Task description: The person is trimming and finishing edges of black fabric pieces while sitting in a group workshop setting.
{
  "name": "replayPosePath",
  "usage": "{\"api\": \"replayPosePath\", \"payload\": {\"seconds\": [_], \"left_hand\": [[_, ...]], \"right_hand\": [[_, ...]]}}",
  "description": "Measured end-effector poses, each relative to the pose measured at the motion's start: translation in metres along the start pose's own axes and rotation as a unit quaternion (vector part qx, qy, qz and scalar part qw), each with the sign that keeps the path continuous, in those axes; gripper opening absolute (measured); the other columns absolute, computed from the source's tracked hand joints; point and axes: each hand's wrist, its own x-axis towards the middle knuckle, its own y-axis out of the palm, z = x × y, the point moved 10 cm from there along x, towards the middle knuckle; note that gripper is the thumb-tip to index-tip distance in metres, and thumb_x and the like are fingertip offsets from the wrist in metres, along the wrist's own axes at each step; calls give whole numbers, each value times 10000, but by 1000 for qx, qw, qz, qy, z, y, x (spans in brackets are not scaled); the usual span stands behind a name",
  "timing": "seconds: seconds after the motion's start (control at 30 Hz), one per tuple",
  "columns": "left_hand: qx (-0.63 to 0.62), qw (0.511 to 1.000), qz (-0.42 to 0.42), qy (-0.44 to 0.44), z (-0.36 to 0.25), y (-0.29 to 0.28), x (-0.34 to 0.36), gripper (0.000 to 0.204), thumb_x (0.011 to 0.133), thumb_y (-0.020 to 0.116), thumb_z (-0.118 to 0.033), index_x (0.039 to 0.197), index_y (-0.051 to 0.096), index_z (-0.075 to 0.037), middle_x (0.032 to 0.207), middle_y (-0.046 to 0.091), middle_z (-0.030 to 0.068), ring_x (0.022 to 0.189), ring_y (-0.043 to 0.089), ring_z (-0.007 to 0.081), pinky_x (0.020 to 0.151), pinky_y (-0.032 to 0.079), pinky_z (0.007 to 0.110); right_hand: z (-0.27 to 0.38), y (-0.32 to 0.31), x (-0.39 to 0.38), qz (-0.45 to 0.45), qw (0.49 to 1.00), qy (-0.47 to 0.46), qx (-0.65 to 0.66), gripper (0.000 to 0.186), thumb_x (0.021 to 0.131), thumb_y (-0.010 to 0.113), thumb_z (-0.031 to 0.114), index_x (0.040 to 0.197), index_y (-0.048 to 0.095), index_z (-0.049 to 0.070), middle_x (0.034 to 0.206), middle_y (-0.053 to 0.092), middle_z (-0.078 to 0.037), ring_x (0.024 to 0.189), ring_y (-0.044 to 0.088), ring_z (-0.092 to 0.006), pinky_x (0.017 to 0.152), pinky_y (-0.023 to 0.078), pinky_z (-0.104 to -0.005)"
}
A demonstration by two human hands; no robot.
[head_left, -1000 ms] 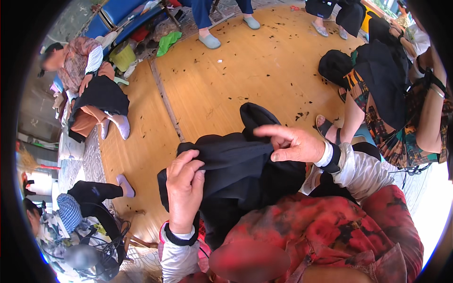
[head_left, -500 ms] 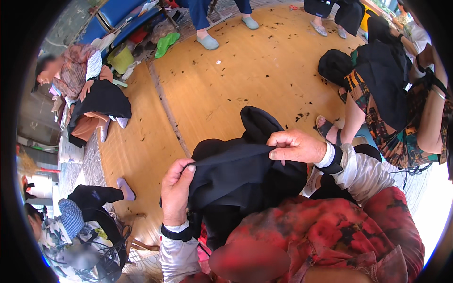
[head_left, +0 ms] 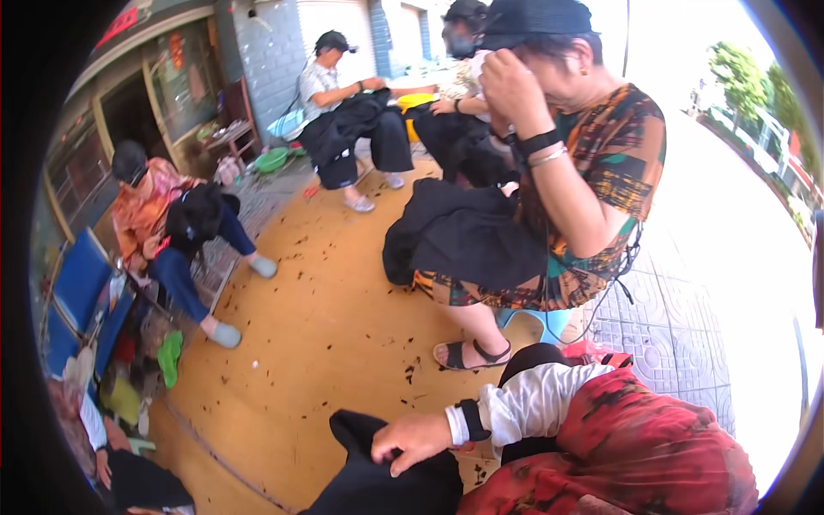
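The floor here is covered by a smooth tan sheet [head_left: 283, 343], with a dark seam [head_left: 221, 462] running across it toward the lower left. Small dark scraps [head_left: 410, 369] litter it all over, thicker near a black open-toed sandal [head_left: 472, 355] planted on it. I can see one little white scrap [head_left: 255, 365] toward the left, and a small red thing [head_left: 310, 192], too small to make out, near the far edge. Beyond the sheet, on grey paving [head_left: 665, 343], sits a green basin [head_left: 272, 160].

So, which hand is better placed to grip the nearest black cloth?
Probably the right hand: it appears over the nearest black cloth, though whether it grips is unclear. The left hand is out of view.
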Motion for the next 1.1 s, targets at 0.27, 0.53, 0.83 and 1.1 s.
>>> {"api": "replayPosePath", "payload": {"seconds": [0.27, 0.53, 0.83, 1.1], "left_hand": [[-16, 955, 163, 248, -152, 76, 13, 299, 875, 547, -261, 1082, 566, -46, 1197, 523, 157, 1112, 481, 346, 887, 390, 443], [-3, 965, 134, 225, -141, 90, 11, 354, 900, 479, -356, 1102, 564, -78, 1213, 515, 137, 1123, 471, 335, 855, 366, 459], [-23, 970, 128, 205, -136, 88, 17, 340, 902, 477, -345, 1076, 579, -69, 1178, 531, 146, 1097, 485, 340, 848, 371, 458], [-33, 971, 125, 202, -135, 87, 17, 319, 899, 486, -320, 1072, 584, -71, 1171, 535, 146, 1096, 485, 337, 853, 365, 452]], "right_hand": [[-14, -10, -7, -23, 997, 68, -24, 224, 778, 627, 222, 879, 559, 33, 810, 561, -96, 777, 560, -269, 683, 443, -360], [-25, -13, -13, -55, 991, 118, 1, 239, 806, 598, 227, 933, 561, 28, 890, 580, -106, 840, 567, -278, 718, 446, -360], [-27, 0, -11, -19, 991, 120, -52, 276, 852, 567, 239, 1037, 523, 39, 971, 552, -118, 914, 550, -327, 754, 445, -395], [-34, 10, -10, -21, 991, 127, -48, 307, 828, 584, 243, 1032, 507, 27, 975, 540, -125, 919, 544, -321, 770, 451, -384]]}}
